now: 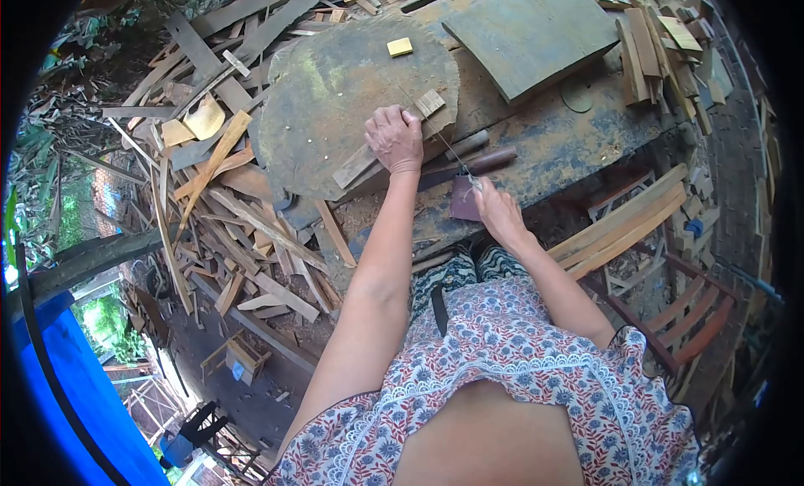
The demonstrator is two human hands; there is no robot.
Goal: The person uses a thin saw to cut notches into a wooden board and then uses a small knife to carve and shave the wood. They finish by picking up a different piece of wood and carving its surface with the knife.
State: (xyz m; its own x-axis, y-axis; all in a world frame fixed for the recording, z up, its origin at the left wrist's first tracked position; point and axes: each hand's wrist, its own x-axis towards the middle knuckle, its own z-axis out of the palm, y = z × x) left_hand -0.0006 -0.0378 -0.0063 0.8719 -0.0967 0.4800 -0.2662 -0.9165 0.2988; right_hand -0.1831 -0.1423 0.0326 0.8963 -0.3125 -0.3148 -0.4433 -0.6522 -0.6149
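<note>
My left hand (pixel 394 139) is closed over a narrow wooden strip (pixel 355 166), pressing it onto a thick round wooden slab (pixel 322 75). The strip's far end shows beyond my knuckles. In my right hand (pixel 500 211) is the handle of a thin-bladed saw (pixel 453 153), seen almost edge-on. Its blade slants up and left, crossing the strip just right of my left hand. Near my right hand lie a dark tool with a rounded wooden handle (pixel 492 159) and a purplish square sheet (pixel 466 199). A small pale wood block (pixel 399 47) rests on the slab's far part.
A broad dark board (pixel 536 33) lies on the worn workbench (pixel 578 142) at the back right. Scrap wood (pixel 251 226) is heaped along the left. More wood pieces (pixel 649 54) stack at the far right, and a wooden chair (pixel 691 318) stands below them.
</note>
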